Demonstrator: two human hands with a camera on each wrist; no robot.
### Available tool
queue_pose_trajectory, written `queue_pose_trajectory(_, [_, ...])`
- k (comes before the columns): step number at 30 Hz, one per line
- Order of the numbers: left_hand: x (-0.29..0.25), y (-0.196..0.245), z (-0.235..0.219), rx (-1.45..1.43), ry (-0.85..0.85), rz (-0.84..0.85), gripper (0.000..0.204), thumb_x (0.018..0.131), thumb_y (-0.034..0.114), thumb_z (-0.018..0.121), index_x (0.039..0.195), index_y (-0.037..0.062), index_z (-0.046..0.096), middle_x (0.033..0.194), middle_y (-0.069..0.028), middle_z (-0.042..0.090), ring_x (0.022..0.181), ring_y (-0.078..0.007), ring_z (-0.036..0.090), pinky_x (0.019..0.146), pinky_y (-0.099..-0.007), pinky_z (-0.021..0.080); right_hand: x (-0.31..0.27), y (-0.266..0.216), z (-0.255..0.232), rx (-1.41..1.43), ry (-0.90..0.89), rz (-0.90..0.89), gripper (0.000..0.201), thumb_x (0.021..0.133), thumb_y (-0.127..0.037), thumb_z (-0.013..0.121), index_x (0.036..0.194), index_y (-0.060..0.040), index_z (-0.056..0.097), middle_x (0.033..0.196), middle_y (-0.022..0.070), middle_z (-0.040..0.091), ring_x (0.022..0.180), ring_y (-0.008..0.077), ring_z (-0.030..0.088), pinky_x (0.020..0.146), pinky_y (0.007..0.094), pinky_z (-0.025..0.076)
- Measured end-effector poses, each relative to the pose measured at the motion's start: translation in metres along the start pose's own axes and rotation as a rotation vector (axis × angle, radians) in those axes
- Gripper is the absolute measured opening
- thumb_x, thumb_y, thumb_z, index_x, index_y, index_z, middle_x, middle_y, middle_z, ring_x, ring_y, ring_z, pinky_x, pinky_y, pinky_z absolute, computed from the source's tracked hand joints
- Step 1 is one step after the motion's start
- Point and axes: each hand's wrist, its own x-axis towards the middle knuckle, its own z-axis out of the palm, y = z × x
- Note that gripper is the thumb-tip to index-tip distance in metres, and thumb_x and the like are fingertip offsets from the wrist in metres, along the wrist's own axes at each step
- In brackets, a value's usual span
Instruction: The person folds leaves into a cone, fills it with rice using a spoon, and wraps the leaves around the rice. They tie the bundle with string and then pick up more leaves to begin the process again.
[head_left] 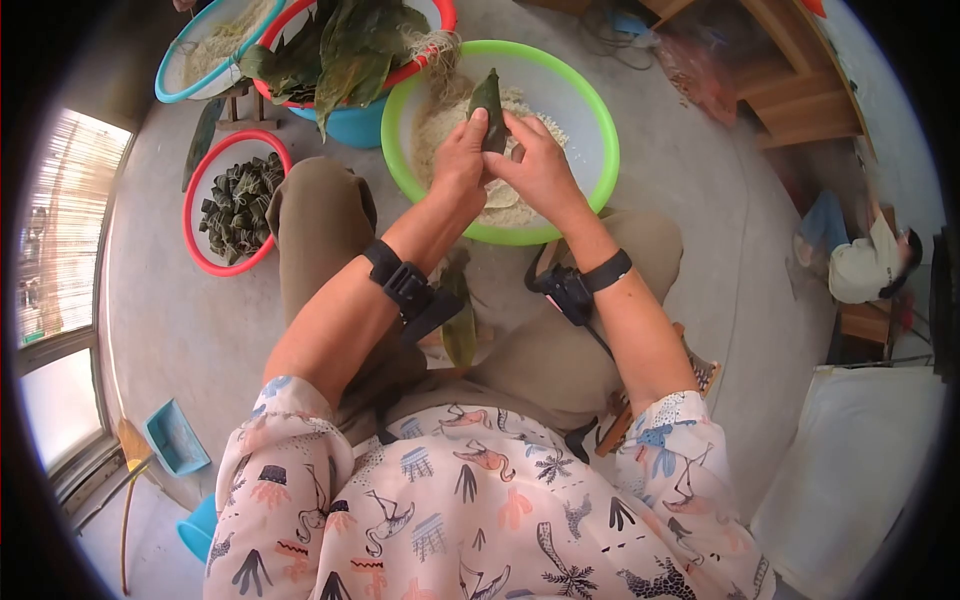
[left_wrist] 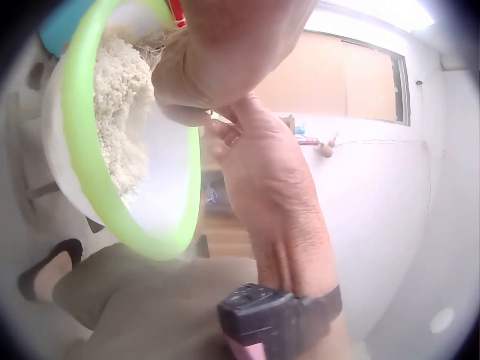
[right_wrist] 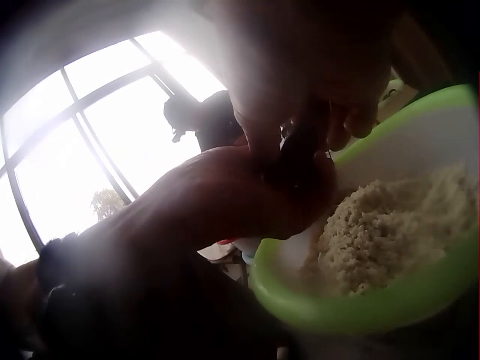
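A green leaf-wrapped rice dumpling, pointed at its top end, is held up over the green-rimmed basin. My left hand grips it from the left, thumb lying along the leaf. From the other side my right hand pinches the leaf, its fingers bent against it. White rice lies in the basin below both hands. In the left wrist view, the hands hide the dumpling; the rice shows beside them. The right wrist view is dark around the hands, with the rice below.
A red-rimmed basin of large green leaves stands at the back, beside a blue-rimmed basin. Several wrapped dumplings fill a red-rimmed bowl at left. A loose leaf hangs between the knees. Another person is at far right.
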Motion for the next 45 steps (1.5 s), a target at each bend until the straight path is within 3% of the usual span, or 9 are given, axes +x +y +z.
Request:
queue_pose_trajectory(2, [-0.001, 0.007, 0.003, 0.062, 0.024, 0.023, 0.032, 0.098, 0.037, 0.056, 0.113, 0.0097, 0.062, 0.096, 0.0008, 0.064, 0.082, -0.0114, 0.061, 0.068, -0.0302, 0.053, 0.006, 0.006, 0.0, 0.168, -0.028, 0.045, 0.063, 0.077, -0.02, 0.075, 0.132, 0.0015, 0.051, 0.109, 0.0139, 0.062, 0.096, 0.0251, 0.062, 0.082, 0.0342, 0.05])
queue_pose_trajectory(4, [-0.003, 0.011, 0.007, 0.281, 0.0, 0.261, 0.031, 0.097, 0.036, 0.058, 0.111, 0.009, 0.063, 0.091, 0.0022, 0.063, 0.078, -0.009, 0.06, 0.063, -0.028, 0.052, 0.008, -0.003, -0.007, 0.514, 0.033, 0.239, 0.057, 0.084, -0.02, 0.072, 0.131, 0.004, 0.051, 0.11, 0.0127, 0.066, 0.086, 0.0178, 0.065, 0.077, 0.0303, 0.051])
queue_pose_trajectory(5, [-0.005, 0.013, 0.008, 0.28, 0.0, 0.261, 0.031, 0.097, 0.036, 0.058, 0.111, 0.009, 0.063, 0.091, 0.0022, 0.063, 0.078, -0.009, 0.06, 0.063, -0.028, 0.052, 0.008, 0.009, 0.0, 0.542, 0.101, 0.251, 0.044, 0.089, -0.019, 0.068, 0.125, 0.0048, 0.056, 0.105, 0.0095, 0.069, 0.08, 0.0123, 0.063, 0.074, 0.027, 0.051])
queue_pose_trajectory(8, [-0.005, 0.015, 0.013, 0.364, -0.049, 0.408, 0.026, 0.094, 0.025, 0.062, 0.113, 0.0065, 0.06, 0.091, -0.0008, 0.061, 0.078, -0.0084, 0.058, 0.064, -0.0257, 0.05, 0.008, -0.004, -0.009, 0.689, 0.051, 0.277, 0.035, 0.091, -0.02, 0.066, 0.119, 0.0018, 0.062, 0.098, 0.0049, 0.069, 0.079, 0.0098, 0.06, 0.071, 0.0254, 0.049])
queue_pose_trajectory(10, [-0.004, 0.012, 0.016, 0.422, -0.033, 0.665, 0.03, 0.091, 0.018, 0.066, 0.116, 0.0035, 0.055, 0.09, -0.0026, 0.061, 0.078, -0.0094, 0.057, 0.067, -0.0258, 0.049, 0.009, -0.003, -0.011, 0.708, 0.058, 0.278, 0.033, 0.092, -0.02, 0.065, 0.117, 0.0006, 0.064, 0.096, 0.0032, 0.068, 0.079, 0.0088, 0.059, 0.069, 0.0243, 0.047])
queue_pose_trajectory(13, [-0.005, 0.013, 0.017, 0.435, -0.052, 0.762, 0.035, 0.09, 0.015, 0.068, 0.118, 0.0026, 0.052, 0.091, -0.0045, 0.06, 0.08, -0.0108, 0.057, 0.071, -0.0258, 0.048, 0.009, -0.009, -0.013, 0.742, 0.066, 0.27, 0.031, 0.093, -0.022, 0.063, 0.115, -0.0011, 0.066, 0.092, 0.0008, 0.067, 0.079, 0.0073, 0.059, 0.067, 0.0229, 0.044])
queue_pose_trajectory(27, [-0.002, 0.009, 0.013, 0.542, -0.004, 0.824, 0.021, 0.091, 0.019, 0.065, 0.1, -0.0001, 0.061, 0.091, -0.0089, 0.054, 0.084, -0.0187, 0.053, 0.077, -0.0307, 0.044, 0.01, -0.008, -0.007, 0.772, 0.104, 0.185, 0.029, 0.095, -0.029, 0.062, 0.107, -0.0028, 0.067, 0.087, -0.0009, 0.065, 0.077, 0.0075, 0.057, 0.068, 0.0233, 0.045])
queue_pose_trajectory(35, [-0.002, 0.008, 0.011, 0.638, 0.023, 0.889, 0.02, 0.094, 0.02, 0.06, 0.098, -0.0002, 0.06, 0.09, -0.0103, 0.054, 0.084, -0.0215, 0.053, 0.078, -0.0322, 0.044, 0.01, -0.01, -0.003, 0.876, 0.117, 0.267, 0.025, 0.092, -0.027, 0.066, 0.104, -0.0055, 0.067, 0.085, -0.0017, 0.065, 0.072, 0.0062, 0.056, 0.067, 0.0229, 0.045])
queue_pose_trajectory(45, [-0.002, 0.003, 0.01, 0.667, 0.034, 0.813, 0.022, 0.097, 0.021, 0.056, 0.091, -0.0002, 0.057, 0.087, -0.0115, 0.053, 0.081, -0.0231, 0.053, 0.076, -0.0347, 0.044, 0.006, -0.009, -0.003, 0.907, 0.131, 0.305, 0.024, 0.091, -0.026, 0.068, 0.105, -0.0065, 0.068, 0.085, -0.0023, 0.065, 0.072, 0.0056, 0.056, 0.066, 0.0225, 0.045])
